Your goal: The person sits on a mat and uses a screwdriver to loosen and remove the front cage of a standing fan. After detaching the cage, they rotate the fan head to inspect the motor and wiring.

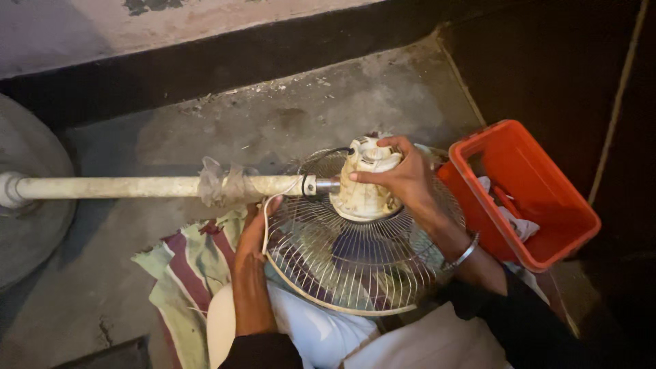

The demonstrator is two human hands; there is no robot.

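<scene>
The fan lies across the person's lap, its motor point(365, 181) above the wire guard point(348, 263). The right hand point(403, 179) has its fingers clamped on the motor; the left hand point(254, 236) grips the guard's rim, fingers hidden beneath. The motor looks heavy and rigid, so hold there; the thin guard probably bends.

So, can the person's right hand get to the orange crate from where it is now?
Probably yes. The right hand rests on the fan's motor housing, and the orange crate stands open just beside that wrist, with nothing visible between them. The left hand is under the wire guard.
</scene>
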